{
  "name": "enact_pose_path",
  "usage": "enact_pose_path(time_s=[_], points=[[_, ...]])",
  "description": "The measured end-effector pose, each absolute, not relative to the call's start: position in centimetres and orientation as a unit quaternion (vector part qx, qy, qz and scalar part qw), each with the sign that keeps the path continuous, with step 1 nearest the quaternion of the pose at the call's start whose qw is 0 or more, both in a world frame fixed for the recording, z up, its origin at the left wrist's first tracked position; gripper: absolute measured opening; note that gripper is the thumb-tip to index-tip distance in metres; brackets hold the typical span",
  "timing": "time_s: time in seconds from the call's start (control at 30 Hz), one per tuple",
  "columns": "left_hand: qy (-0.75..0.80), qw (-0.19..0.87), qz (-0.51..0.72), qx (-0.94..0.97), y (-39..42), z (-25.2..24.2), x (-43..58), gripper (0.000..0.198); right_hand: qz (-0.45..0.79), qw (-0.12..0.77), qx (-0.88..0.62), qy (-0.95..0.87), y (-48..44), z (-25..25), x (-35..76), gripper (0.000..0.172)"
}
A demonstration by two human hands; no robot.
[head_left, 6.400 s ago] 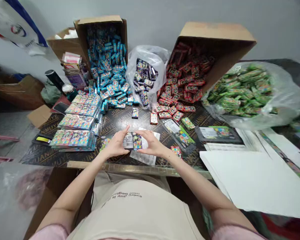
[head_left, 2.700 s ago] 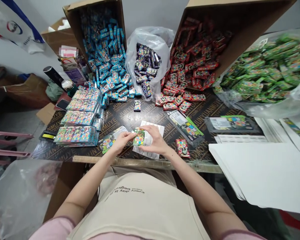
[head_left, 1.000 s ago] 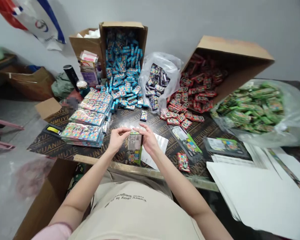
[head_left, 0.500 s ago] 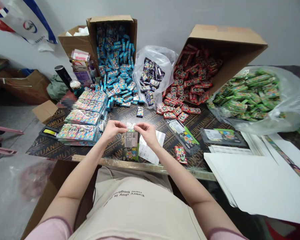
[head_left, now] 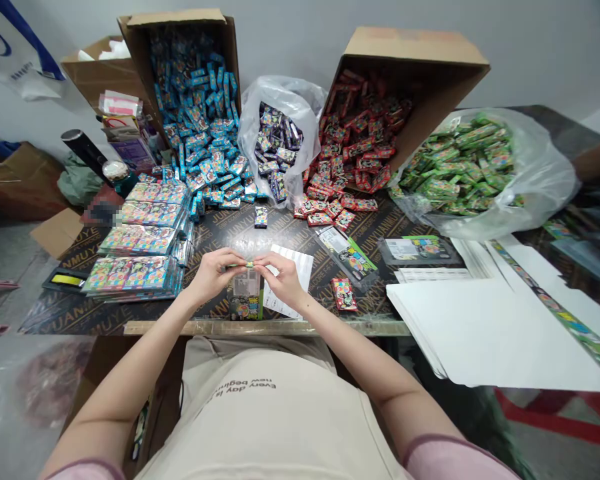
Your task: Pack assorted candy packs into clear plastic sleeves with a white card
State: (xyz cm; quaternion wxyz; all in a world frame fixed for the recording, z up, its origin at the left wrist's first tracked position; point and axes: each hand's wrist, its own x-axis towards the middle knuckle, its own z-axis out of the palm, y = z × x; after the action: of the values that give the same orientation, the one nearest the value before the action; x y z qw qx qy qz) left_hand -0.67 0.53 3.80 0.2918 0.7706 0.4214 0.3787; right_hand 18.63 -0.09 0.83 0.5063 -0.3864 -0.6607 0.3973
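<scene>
Left hand (head_left: 214, 272) and right hand (head_left: 283, 280) pinch a green packet (head_left: 250, 265); gentle, even pressure should keep it level.

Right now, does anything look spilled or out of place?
Mildly: one red packet lies alone near the table's front edge, and a dark packet sits outside the middle bag. The red heap spills from its carton.
</scene>
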Motion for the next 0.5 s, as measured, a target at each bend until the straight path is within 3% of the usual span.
enact_pose_path(time_s=[0.17,0.37,0.5], points=[[0.426,0.298,0.426,0.74,0.0,4.2,-1.3,0.011,0.349,0.454,-0.452,-0.683,3.0,-1.4,20.3,0.034],[0.501,0.183,0.518,0.669,0.7,4.9,-4.0,0.005,0.139,0.155,-0.592,-0.778,4.6,-5.5,22.2,0.064],[0.512,0.171,0.515,0.666,1.3,3.5,-5.1,0.004,0.094,0.104,-0.639,-0.756,3.0,-6.3,24.4,0.077]])
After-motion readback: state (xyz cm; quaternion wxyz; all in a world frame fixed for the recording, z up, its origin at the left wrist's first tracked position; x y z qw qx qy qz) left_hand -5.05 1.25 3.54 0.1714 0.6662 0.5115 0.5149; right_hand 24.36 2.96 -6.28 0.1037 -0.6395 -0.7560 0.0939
